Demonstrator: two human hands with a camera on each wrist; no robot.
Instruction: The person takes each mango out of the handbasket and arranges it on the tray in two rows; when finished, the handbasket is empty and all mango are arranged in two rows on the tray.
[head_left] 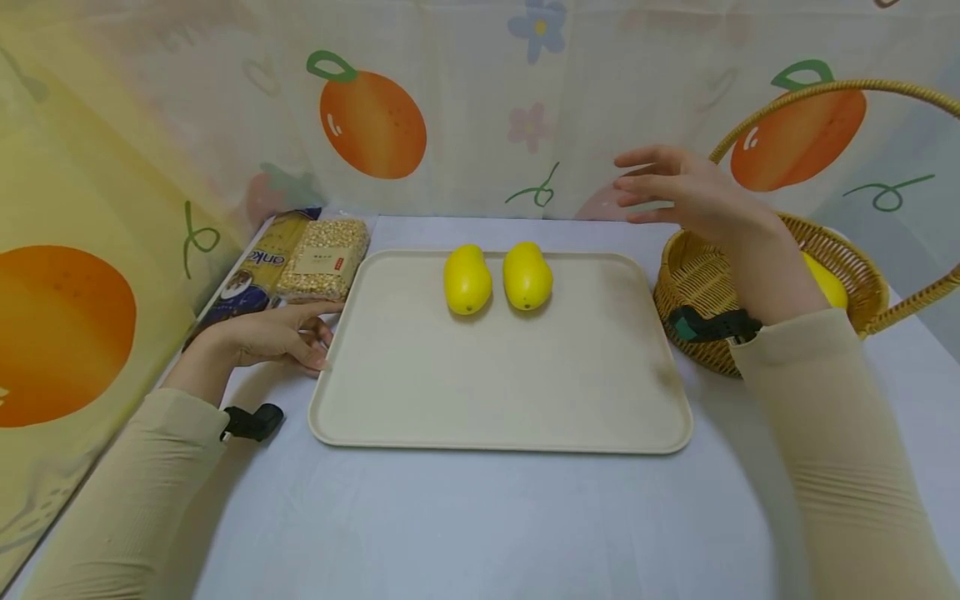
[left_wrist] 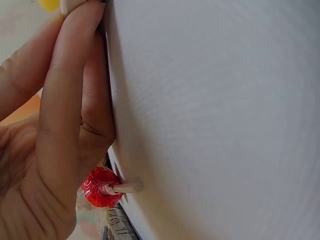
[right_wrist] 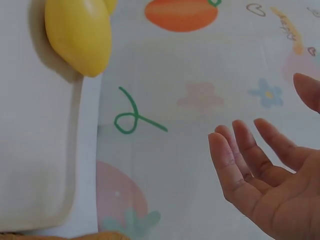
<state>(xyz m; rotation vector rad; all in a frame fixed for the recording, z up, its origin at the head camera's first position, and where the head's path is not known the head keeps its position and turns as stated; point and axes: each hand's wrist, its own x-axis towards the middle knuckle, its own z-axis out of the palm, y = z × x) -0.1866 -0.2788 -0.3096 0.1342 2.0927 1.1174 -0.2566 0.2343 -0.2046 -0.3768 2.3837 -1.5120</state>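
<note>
On the far part of the beige tray [head_left: 495, 383] lie two yellow mangoes [head_left: 467, 281], side by side. My left hand [head_left: 273, 337] is at the tray's left edge; in the left wrist view its fingertips pinch the pale rim [left_wrist: 72, 6]. Above the far left part of the wicker basket [head_left: 697, 279], my right hand [head_left: 693, 187] is raised with loosely bent fingers and holds nothing. Another yellow fruit [head_left: 825, 281] sits in the basket, partly hidden by the right forearm. The right wrist view shows the palm [right_wrist: 285, 200] apart from the tray.
Behind the left hand lie a bag of grains [head_left: 326, 258] and a blue-and-gold packet [head_left: 262, 262]. A red-wrapped lollipop [left_wrist: 102, 187] shows beside the left hand. The basket's tall handle [head_left: 847, 86] arches at the right. A printed cloth [head_left: 465, 100] hangs behind the table.
</note>
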